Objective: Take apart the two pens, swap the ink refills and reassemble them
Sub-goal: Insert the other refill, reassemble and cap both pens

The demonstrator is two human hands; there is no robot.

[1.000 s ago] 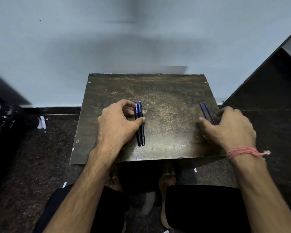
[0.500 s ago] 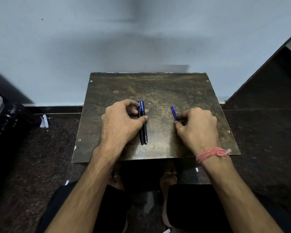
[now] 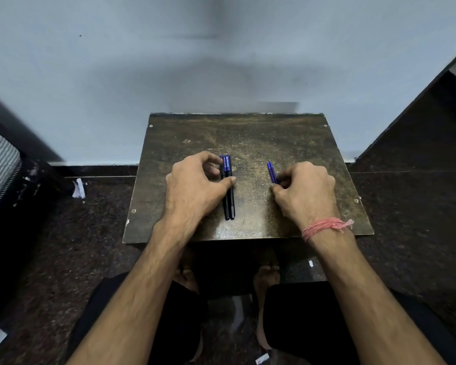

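Two dark pen barrels with blue caps (image 3: 228, 188) lie side by side, pointing away from me, near the middle of the small dark wooden table (image 3: 250, 138). My left hand (image 3: 195, 188) pinches them between thumb and fingers. To the right, two thin blue ink refills (image 3: 271, 171) lie together on the table. My right hand (image 3: 306, 193) grips their near ends, and their tips stick out beyond my fingers. A pink thread is tied around my right wrist.
The table stands against a pale blue wall (image 3: 221, 61). Dark speckled floor (image 3: 419, 219) surrounds it. My knees and feet sit below the table's near edge. A scrap of white paper (image 3: 78, 189) lies on the floor at left.
My right hand slid the two refills from the table's right side toward the middle. My left hand stayed on the pen barrels.
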